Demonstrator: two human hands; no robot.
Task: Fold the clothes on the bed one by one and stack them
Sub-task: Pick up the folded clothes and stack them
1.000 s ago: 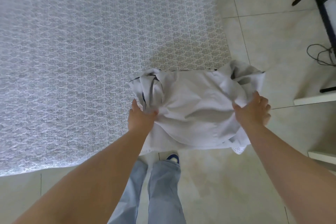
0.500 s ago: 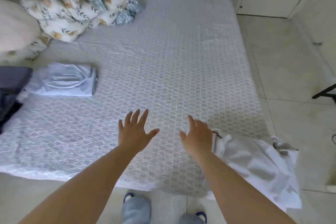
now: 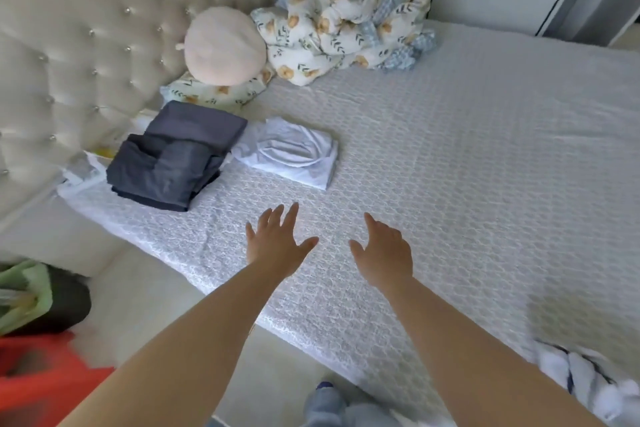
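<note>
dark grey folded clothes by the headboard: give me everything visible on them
The dark grey clothes are a folded pile of matte, soft-looking fabric, apparently two pieces: a flatter one behind and a thicker, layered one in front, folds showing at its near right edge. The pile lies flat on the bed near the headboard. Its right side meets the folded white garment. Neither hand touches it.

Two folded piles (image 3: 173, 163) (image 3: 294, 152) side by side on bed (image 3: 467, 156), near headboard (image 3: 69, 45)
</note>
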